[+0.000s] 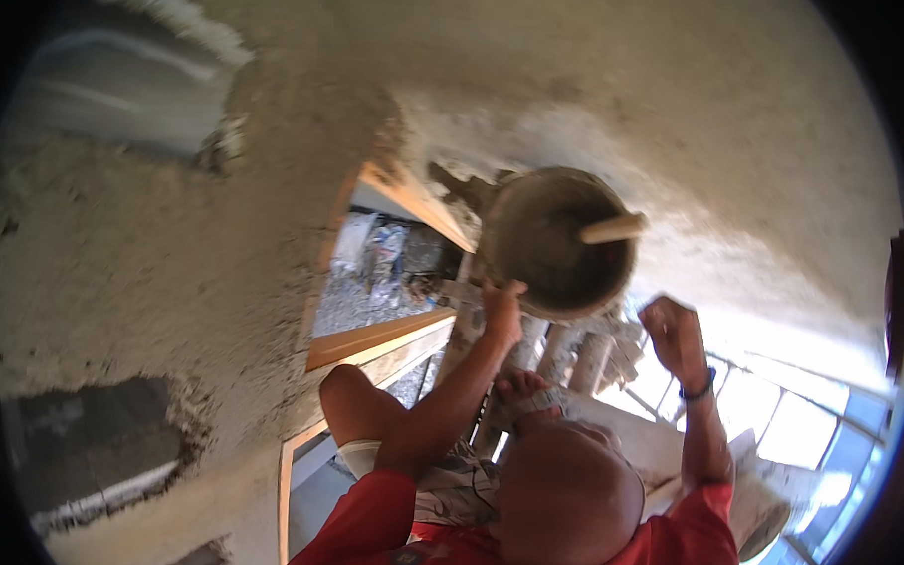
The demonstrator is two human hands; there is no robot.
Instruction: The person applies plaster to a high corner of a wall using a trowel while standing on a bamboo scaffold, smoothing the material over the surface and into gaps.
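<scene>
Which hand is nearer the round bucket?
Left: the left hand touches the near rim of the bucket; the right hand is apart from it, off to the lower right.

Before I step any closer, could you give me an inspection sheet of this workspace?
Surface: round brown wooden poles beside, apparently under, the round grey-brown bucket.
Job's things: that bucket; a pale wooden handle sticks out of it.
Clutter: loose grey rubble beyond the orange-brown wooden frame.
Hands: bare left hand grips the bucket's rim; bare right hand is raised apart from it, fingers curled, contents unclear.
Cables: nothing seen clearly.
Surroundings: rough grey-brown plastered wall; bright daylight at right.
</scene>
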